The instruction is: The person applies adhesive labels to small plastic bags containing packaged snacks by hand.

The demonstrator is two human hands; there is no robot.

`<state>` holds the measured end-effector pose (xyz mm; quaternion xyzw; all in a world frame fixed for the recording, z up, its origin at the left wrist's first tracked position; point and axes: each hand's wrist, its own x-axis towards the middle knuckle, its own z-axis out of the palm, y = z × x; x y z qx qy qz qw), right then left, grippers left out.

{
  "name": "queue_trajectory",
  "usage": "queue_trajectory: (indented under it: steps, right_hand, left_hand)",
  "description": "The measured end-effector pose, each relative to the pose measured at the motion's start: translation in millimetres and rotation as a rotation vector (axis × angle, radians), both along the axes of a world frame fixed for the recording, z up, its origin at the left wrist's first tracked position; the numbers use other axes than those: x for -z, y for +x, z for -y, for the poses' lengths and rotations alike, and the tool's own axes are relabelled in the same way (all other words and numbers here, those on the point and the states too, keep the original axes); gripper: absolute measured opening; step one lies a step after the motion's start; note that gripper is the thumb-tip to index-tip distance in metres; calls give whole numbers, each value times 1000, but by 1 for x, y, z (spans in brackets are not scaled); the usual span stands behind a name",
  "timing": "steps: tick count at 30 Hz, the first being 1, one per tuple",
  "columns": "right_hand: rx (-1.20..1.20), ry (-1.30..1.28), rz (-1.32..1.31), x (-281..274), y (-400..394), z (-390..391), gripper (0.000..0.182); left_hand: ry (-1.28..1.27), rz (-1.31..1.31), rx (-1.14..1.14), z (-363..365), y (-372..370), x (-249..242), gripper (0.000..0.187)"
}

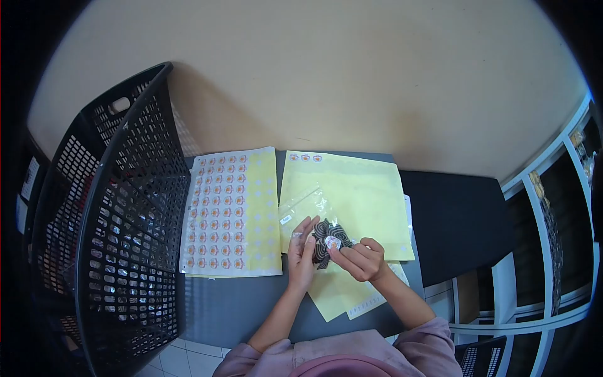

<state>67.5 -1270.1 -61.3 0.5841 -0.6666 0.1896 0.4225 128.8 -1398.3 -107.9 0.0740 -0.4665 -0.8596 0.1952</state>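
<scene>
My left hand [302, 256] grips a clear plastic zip bag [309, 206] from its left side, thumb on the front. Inside the bag is a dark item with a pale swirl pattern [339, 232], its kind unclear. Over this patterned item lies a round white sticker [333, 242] with an orange and pink print. My right hand [361, 258] is closed, fingers curled, with its pinching fingertips right at the sticker's lower edge. Beneath both hands is a yellow sticker backing sheet [370, 188], with a few round stickers along its top left.
To the left, a sheet of many round stickers [217, 213] lies on the grey table [235, 308]. A tall black plastic basket [132, 207] stands at the far left. More yellow and white sheets [333, 292] lie below the hands. White shelving [502, 276] is at right.
</scene>
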Motion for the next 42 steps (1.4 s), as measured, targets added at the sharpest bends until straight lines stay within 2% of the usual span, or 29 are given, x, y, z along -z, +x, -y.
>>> queue_trajectory:
  steps: [10,15,34,37,42]
  right_hand:
    - [38,41,-62,-7,13,-13,22]
    - [109,12,-59,0,16,-11,17]
    - [153,64,-66,-2,19,-14,20]
    - [148,71,-54,-1,17,-16,17]
    - [182,-10,141,2,19,-8,14]
  left_hand:
    - [1,63,137,-7,7,-4,35]
    - [35,-6,133,-13,8,-2,34]
    - [12,-54,204,-18,11,-4,34]
    - [-5,-58,205,-20,11,-3,34]
    - [-53,-36,204,-20,12,-3,34]
